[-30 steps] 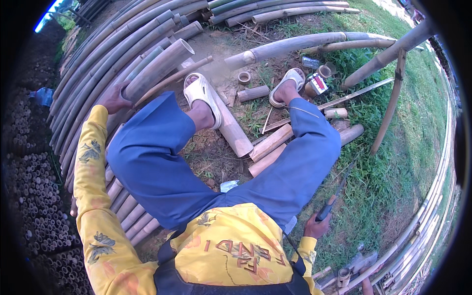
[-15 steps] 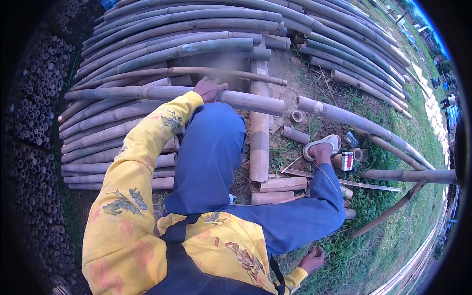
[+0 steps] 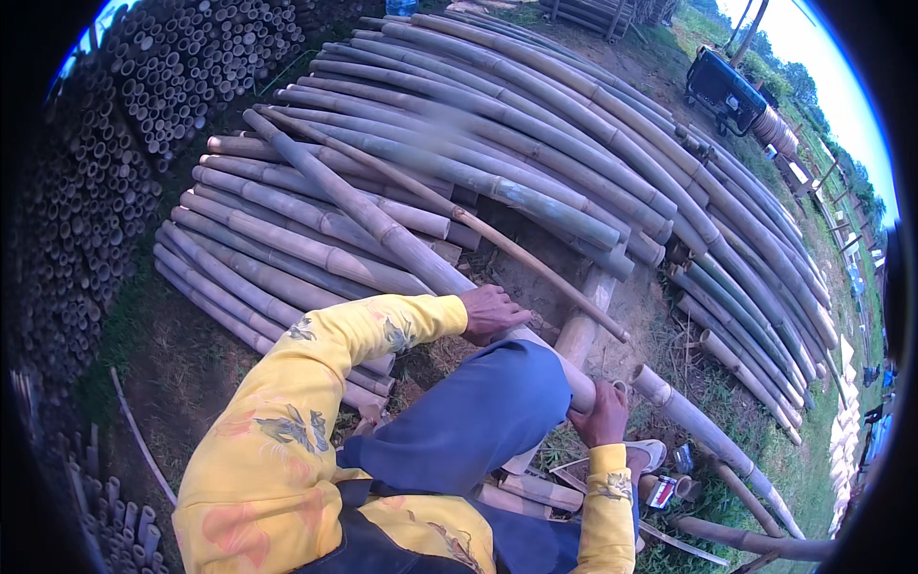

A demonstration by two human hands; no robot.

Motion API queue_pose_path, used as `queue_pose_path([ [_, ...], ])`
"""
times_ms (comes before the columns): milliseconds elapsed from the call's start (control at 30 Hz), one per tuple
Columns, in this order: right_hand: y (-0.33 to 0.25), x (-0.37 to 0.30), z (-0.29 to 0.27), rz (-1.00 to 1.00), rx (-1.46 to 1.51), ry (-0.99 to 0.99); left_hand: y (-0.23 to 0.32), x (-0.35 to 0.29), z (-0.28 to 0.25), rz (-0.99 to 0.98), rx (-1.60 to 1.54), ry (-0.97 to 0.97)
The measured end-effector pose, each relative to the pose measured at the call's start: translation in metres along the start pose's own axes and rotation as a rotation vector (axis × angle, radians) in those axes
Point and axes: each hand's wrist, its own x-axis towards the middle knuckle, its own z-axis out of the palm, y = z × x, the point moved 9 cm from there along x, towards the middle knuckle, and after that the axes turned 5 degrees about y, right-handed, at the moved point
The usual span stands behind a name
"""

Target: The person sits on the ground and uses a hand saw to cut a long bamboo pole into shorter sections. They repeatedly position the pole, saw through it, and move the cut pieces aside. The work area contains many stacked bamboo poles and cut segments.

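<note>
Bamboo yard, outdoors: at far L, a tall stack of cut bamboo tubes (image 3: 86,201) shows its round open ends. Next to it, a row of shorter poles (image 3: 277,230), w/ your long bamboo pole (image 3: 382,228) slanting over them from upper L down toward your R; can't tell if its far end rests on the row or hangs just above. Your L hand (image 3: 492,314), palm down, has its grip closed over that pole past mid-length, undersides of the fingers hidden. Your L knee (image 3: 516,383) sits just below the pole, btwn your hands; contact can't be told. A thin stick (image 3: 521,254) runs along the pole's far side, w/ the big pile of longer poles (image 3: 574,124) beyond. Your R hand (image 3: 602,416) clasps the pole's near end. Just R of that, a pale sandal (image 3: 653,452) & a small red-and-white box (image 3: 661,492); then a separate slanted pole (image 3: 708,426), open end toward yours, not touching.

Step in hand, by the look of it: two-handed positioning of the long pole. Next move prob. calls for both hands in sync, L bearing the wt., R steering the near end, w/ an eye on the far end, which could roll or snag on the row or the stick.
</note>
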Motion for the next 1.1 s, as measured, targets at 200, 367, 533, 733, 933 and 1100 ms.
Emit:
queue_pose_path([
  [200,-0.031,-0.027,-0.024,-0.084,0.024,0.246,0.012,-0.011,-0.018,0.078,0.029,-0.023],
  [367,-0.034,-0.045,-0.032,-0.074,0.048,0.335,0.019,0.0,-0.041,0.129,0.083,-0.013],
  [533,-0.029,-0.034,-0.054,0.085,0.025,0.459,-0.007,0.055,-0.068,0.2,0.085,-0.01],
  [733,-0.012,0.056,-0.075,0.119,0.011,0.401,-0.089,0.12,-0.061,0.067,0.184,-0.016],
  [933,0.015,0.071,-0.132,0.147,0.203,0.695,-0.147,0.206,-0.061,-0.191,0.305,0.148],
  [1100,0.027,-0.012,-0.137,0.186,0.393,0.737,-0.233,0.222,-0.058,-1.106,-0.299,0.72],
])
